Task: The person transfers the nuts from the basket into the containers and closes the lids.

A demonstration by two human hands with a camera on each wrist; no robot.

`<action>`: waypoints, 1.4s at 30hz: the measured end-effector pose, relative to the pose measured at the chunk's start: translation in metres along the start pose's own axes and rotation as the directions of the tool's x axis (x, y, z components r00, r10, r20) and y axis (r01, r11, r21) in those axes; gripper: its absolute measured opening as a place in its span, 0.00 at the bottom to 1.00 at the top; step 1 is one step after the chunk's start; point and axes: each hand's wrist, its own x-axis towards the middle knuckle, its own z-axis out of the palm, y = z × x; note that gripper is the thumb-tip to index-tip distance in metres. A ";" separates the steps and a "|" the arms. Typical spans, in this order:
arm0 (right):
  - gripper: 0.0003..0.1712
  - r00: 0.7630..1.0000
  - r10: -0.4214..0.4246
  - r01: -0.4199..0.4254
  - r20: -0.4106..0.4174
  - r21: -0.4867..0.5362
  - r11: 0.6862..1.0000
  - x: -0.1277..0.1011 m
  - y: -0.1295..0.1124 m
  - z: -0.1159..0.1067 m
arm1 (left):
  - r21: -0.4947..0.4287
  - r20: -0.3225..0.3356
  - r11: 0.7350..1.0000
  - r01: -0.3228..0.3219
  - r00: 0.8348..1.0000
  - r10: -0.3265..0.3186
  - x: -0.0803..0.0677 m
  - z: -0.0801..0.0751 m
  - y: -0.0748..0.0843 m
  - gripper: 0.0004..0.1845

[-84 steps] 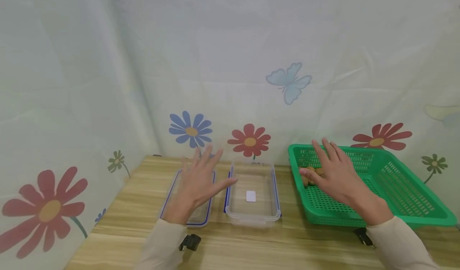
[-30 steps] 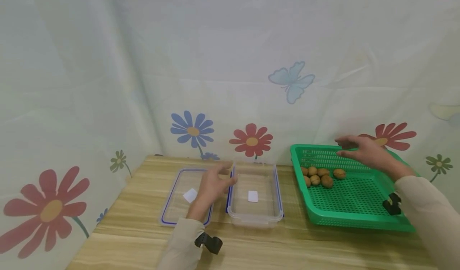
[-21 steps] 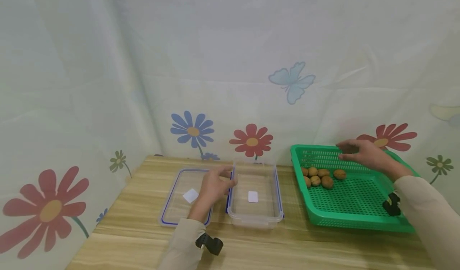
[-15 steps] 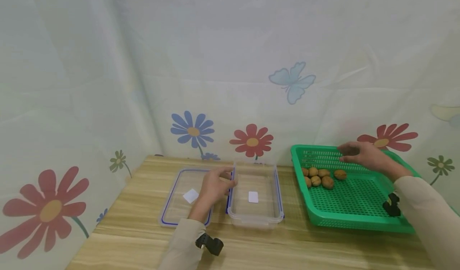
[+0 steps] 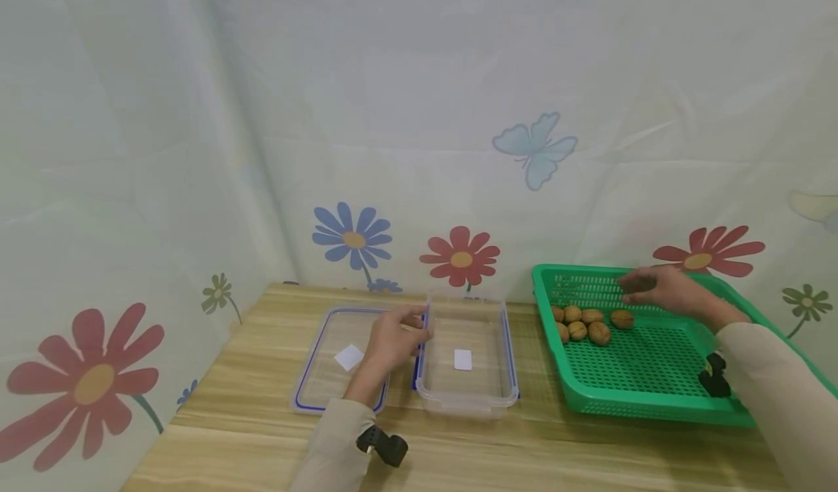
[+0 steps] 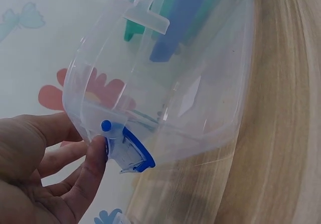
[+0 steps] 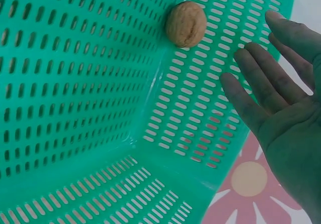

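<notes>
A clear plastic container [image 5: 468, 403] [image 6: 200, 83] stands empty on the wooden table, a white label on its floor. My left hand [image 5: 393, 335] [image 6: 55, 174] holds its left wall, with one fingertip on the blue latch [image 6: 133, 153]. To the right is a green slotted basket [image 5: 655, 405] [image 7: 75, 108] with several walnuts [image 5: 579, 324] in its near-left part. My right hand [image 5: 655, 288] [image 7: 266, 78] hovers over the basket's back wall with straight fingers and holds nothing. The nearest walnut [image 5: 622, 319] [image 7: 186, 23] lies just below and left of those fingers.
The container's blue-edged lid [image 5: 324, 383] lies flat to the left of my left hand, a white label [image 5: 349, 356] on it. A flowered curtain closes off the back and left. Bare wooden table [image 5: 524, 448] runs along the front.
My right hand has sunk a little toward the walnuts over the last second. The left hand has stayed at the container; 2.8 s ago it lay spread over the lid.
</notes>
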 end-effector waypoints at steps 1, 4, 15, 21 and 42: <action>0.25 1.000 0.002 -0.002 0.006 -0.001 1.000 0.000 0.001 0.000 | -0.002 -0.001 1.000 -0.001 1.000 0.001 0.000 0.000 0.000 0.24; 0.25 1.000 0.016 -0.016 0.025 -0.009 1.000 0.000 0.004 0.002 | -0.004 -0.004 1.000 -0.002 1.000 0.002 0.001 0.001 -0.002 0.24; 0.24 0.997 0.031 -0.030 0.066 -0.016 0.999 -0.004 0.015 0.009 | 0.011 -0.001 1.000 0.026 1.000 -0.026 0.000 0.000 -0.001 0.24; 0.23 0.995 0.031 -0.032 0.093 0.010 0.999 -0.005 0.020 0.012 | 0.012 0.000 1.000 0.017 1.000 -0.017 0.001 0.001 -0.002 0.24; 0.20 0.991 0.046 -0.038 0.126 -0.059 0.998 0.000 0.025 0.019 | -0.010 -0.005 1.000 -0.001 1.000 0.001 0.001 0.000 -0.005 0.23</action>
